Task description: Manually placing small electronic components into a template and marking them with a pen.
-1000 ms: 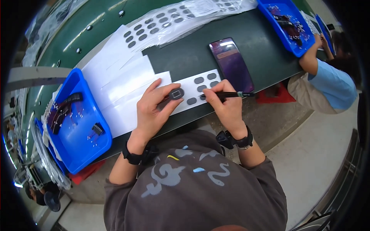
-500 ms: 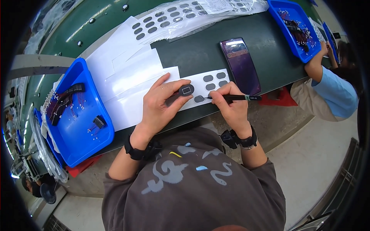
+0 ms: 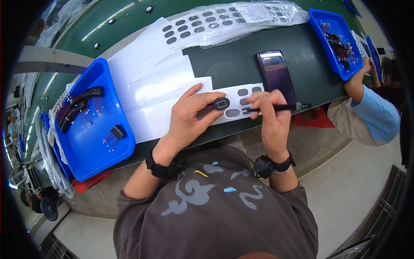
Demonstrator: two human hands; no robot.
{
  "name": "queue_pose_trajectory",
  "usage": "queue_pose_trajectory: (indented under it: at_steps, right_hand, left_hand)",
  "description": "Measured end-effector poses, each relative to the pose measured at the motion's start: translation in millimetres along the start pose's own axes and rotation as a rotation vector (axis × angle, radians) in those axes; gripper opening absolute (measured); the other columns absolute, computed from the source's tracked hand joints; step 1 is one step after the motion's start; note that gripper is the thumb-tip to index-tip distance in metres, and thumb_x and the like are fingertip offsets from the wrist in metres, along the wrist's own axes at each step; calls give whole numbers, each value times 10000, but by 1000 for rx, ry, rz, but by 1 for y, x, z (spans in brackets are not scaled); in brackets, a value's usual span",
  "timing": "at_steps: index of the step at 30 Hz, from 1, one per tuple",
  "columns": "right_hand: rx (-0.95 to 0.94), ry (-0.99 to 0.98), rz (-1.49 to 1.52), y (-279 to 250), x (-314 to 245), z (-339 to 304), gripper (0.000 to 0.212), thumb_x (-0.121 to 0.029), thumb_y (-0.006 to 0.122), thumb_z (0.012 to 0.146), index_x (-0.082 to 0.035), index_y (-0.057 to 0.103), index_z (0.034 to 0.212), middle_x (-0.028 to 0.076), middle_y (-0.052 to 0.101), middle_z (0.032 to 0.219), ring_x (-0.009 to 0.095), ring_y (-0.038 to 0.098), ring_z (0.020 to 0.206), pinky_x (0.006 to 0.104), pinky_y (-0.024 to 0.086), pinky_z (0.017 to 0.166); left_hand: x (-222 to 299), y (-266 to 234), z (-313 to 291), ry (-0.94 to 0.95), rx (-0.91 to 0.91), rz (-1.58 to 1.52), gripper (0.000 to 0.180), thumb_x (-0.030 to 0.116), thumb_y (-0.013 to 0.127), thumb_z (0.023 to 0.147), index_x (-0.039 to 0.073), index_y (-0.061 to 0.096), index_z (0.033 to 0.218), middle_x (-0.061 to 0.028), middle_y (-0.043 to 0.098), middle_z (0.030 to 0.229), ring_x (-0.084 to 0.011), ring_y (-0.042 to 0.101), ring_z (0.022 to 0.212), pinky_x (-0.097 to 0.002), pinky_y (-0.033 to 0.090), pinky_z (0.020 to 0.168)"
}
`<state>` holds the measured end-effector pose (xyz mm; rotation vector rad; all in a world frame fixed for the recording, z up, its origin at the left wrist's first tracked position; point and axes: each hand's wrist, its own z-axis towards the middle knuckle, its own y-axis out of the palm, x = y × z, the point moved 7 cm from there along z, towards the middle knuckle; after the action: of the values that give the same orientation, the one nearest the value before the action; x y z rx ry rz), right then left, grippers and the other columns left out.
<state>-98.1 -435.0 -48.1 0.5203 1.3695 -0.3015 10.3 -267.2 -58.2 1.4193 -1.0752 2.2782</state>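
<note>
Between the thumb and fingers of my left hand [image 3: 186, 114] is a small black oval component [image 3: 221, 103] with a pale square outline on its face. My right hand [image 3: 274, 118] grips black tweezers [image 3: 286, 107], their tips pointing left toward the component. A dark sticker [image 3: 246, 110] appears at the tips, though blur hides how it is held. Below lies a white sheet [image 3: 232, 93] of dark oval stickers, partly covered by both hands. An oval spot [image 3: 233, 113] on it, beside the component, shows a bare white outline.
A phone [image 3: 278, 75] lies beyond my right hand. On the left a blue tray [image 3: 92, 160] holds wired black parts; another blue tray [image 3: 316, 26] stands far right, near a person's blue sleeve [image 3: 379, 113]. White sheets [image 3: 159, 93] and bagged sticker sheets [image 3: 207, 21] cover the table's left and back.
The tweezers have drawn back right from the sheet's near-left oval, whose dark sticker has come away from its spot. My left hand still holds the component. The whole view has shifted slightly.
</note>
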Motion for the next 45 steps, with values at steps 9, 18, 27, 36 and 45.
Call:
queue_pose_trajectory:
  at_steps: [9,18,27,36,45]
  right_hand:
    - [-98,354,153,18,18,23,251,-222,561,1074,-65,517,882,26,592,779,216,731,969,287,575,795]
    - [-113,311,64,14,21,25,242,-235,577,1067,-71,525,897,16,587,761,172,728,896,270,576,764]
    - [-126,297,-15,13,20,27,230,-222,591,1060,-71,531,897,18,606,758,160,725,876,261,575,742]
    - [-123,293,13,15,19,28,236,-231,616,1048,-67,533,899,30,634,770,133,708,833,243,551,724]
    - [-135,282,-17,15,19,28,241,-241,606,1053,-72,534,899,63,687,832,79,644,762,220,523,716]
  left_hand:
    - [-2,2,1,4,-21,3,316,120,798,822,135,747,1134,-32,776,1002,-190,739,870,-484,430,1119]
    - [6,0,3,17,-31,-22,304,143,794,836,170,751,1136,-31,778,997,-197,740,872,-495,412,1126]
    - [2,3,2,15,-42,-14,290,158,804,830,155,755,1116,-31,777,987,-200,741,856,-492,412,1129]
    - [1,3,2,39,-25,17,300,162,817,816,146,755,1110,-32,778,1001,-207,743,870,-488,426,1120]
    - [2,3,2,30,-33,20,304,163,823,811,137,755,1106,-35,777,1012,-209,744,877,-490,428,1120]
